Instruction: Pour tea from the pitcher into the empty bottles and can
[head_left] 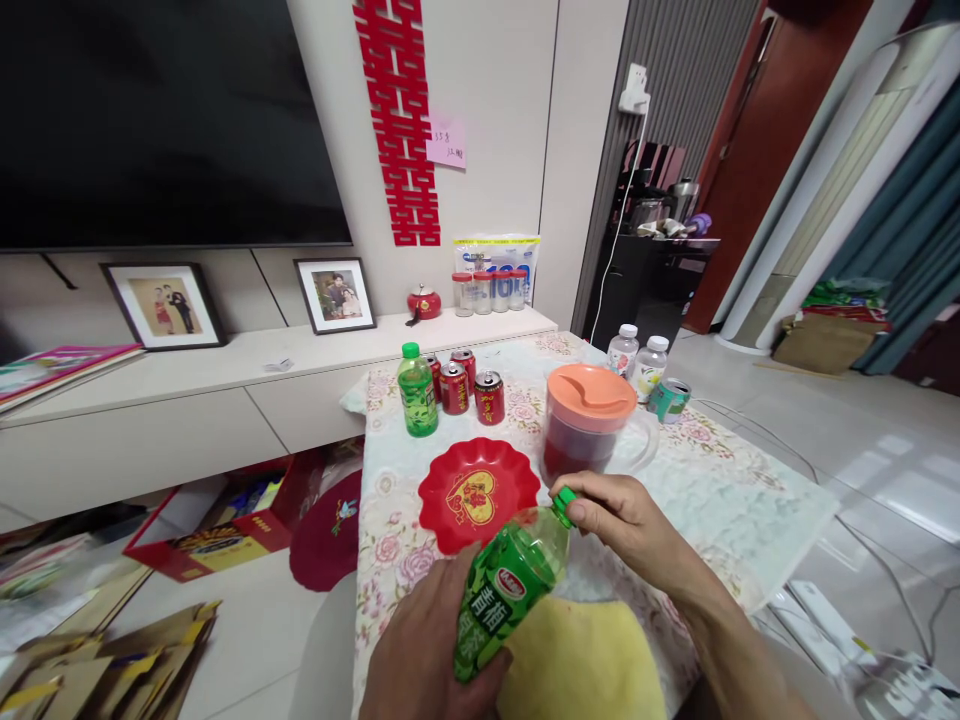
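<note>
A green-labelled drink bottle lies tilted in front of me, its neck toward the upper right. My left hand is wrapped round its lower body. At the top end, my right hand pinches the green bottle cap between thumb and fingers; the cap sits on the neck. Just beyond the bottle is a red scalloped plate with a gold heart design. Behind my right hand stands a clear pitcher with an orange lid and dark red liquid inside.
Another green bottle stands beside several red cans on the floral tablecloth. Two white-capped bottles and a green can are at the right. A yellow cushion lies below. Cables run across the floor.
</note>
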